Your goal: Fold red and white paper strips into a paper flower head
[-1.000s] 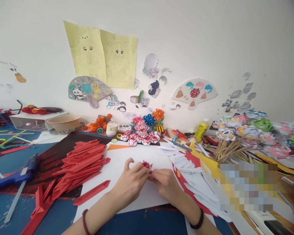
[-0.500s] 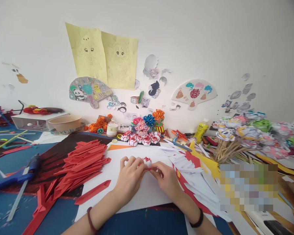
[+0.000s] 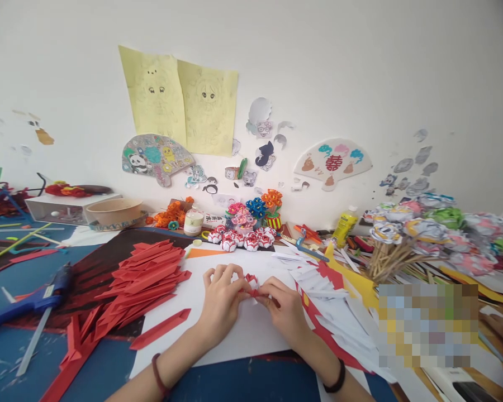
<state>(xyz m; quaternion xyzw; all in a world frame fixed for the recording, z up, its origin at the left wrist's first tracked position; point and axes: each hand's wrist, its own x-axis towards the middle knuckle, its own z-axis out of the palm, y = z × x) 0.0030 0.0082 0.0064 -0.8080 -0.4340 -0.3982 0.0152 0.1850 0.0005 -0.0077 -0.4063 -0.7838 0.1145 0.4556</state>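
Paper flower (image 3: 251,279) pinched between both hands

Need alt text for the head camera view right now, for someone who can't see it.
Left hand and right hand together pinch a small red-and-white folded paper flower over a white paper sheet. A pile of red folded paper strips lies left; a row of finished red-and-white paper flowers sits behind.

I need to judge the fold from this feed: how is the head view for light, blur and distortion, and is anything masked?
Head view: soft, even daylight with no glare; faint shadows under the left hand and right hand. The red-and-white paper flower between them is small, so its folds are hard to read. Wide-angle bending curves the table edges. A pixelated block masks part of the right side.
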